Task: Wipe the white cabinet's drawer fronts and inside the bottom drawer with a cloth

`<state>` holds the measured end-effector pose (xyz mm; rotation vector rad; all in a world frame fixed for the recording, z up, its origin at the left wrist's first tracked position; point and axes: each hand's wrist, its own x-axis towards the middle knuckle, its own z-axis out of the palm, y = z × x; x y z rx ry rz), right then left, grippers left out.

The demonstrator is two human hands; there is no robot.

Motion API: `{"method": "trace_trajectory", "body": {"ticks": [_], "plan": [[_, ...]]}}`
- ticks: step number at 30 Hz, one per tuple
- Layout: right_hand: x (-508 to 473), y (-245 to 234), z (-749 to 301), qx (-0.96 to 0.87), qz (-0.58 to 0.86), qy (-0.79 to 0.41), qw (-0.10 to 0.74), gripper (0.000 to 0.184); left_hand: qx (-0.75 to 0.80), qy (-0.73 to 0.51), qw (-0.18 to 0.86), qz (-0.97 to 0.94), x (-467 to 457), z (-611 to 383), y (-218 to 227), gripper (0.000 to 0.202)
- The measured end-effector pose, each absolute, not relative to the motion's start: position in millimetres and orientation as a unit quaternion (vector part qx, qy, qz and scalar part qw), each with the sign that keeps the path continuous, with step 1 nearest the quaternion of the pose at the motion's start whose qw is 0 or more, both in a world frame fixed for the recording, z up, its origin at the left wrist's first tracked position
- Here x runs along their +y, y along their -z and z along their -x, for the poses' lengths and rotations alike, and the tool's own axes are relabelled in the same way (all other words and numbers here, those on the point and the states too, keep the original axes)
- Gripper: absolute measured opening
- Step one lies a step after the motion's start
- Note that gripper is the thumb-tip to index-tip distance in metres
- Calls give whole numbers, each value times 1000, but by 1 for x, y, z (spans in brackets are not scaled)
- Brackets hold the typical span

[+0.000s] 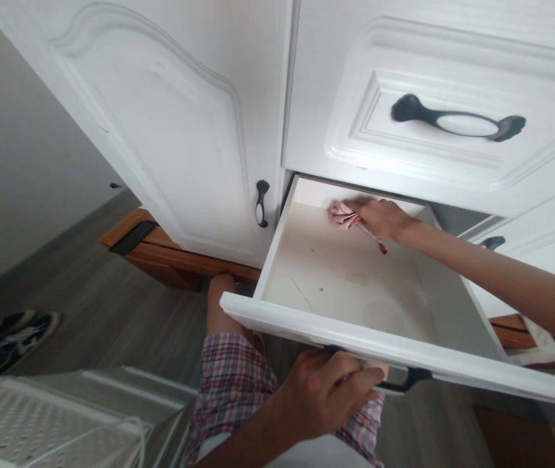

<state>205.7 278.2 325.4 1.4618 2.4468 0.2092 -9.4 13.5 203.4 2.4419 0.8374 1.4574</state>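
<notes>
A white drawer (355, 279) stands pulled out from the cabinet. Inside it, near the back, my right hand (379, 218) is closed on a crumpled red-and-white cloth (344, 216), which touches the drawer's bottom or lies just over it; a twisted end trails toward me. Small specks and a thin line mark the drawer's bottom. At the front, my left hand (323, 390) has its fingers wrapped round the dark drawer handle (411, 378), whose right end stays visible.
White cabinet doors surround the drawer, with dark handles on the left door (262, 203) and upper panel (459, 122). Wooden pieces (160, 250) lie under the cabinet. A white perforated object (53, 422) stands at lower left; a person's shoe (21, 341) is beyond it.
</notes>
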Motion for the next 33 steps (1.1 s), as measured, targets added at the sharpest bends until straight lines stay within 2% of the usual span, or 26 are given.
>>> {"method": "trace_trajectory", "body": {"ticks": [5, 11, 15, 18, 22, 27, 30, 33], "plan": [[274, -306, -187, 805, -559, -139, 144, 53, 288, -477, 93, -825, 13, 10, -206, 26], [280, -299, -188, 831, -520, -119, 158, 55, 281, -485, 89, -824, 14, 10, -204, 27], [268, -308, -194, 857, -474, -79, 187, 49, 280, -483, 94, -824, 15, 12, -207, 27], [242, -314, -199, 878, -434, -24, 202, 46, 283, -483, 91, -824, 15, 13, -206, 28], [205, -323, -206, 903, -370, 79, 206, 52, 282, -460, 73, -839, 15, 14, -203, 28], [169, -340, -198, 853, -364, 281, 248, 39, 281, -465, 69, -837, 16, 13, -204, 25], [157, -350, -192, 784, -392, 389, 284, 44, 276, -490, 71, -824, 18, 12, -207, 26], [161, -358, -202, 755, -396, 441, 280, 50, 270, -499, 74, -820, 19, 11, -209, 25]]}}
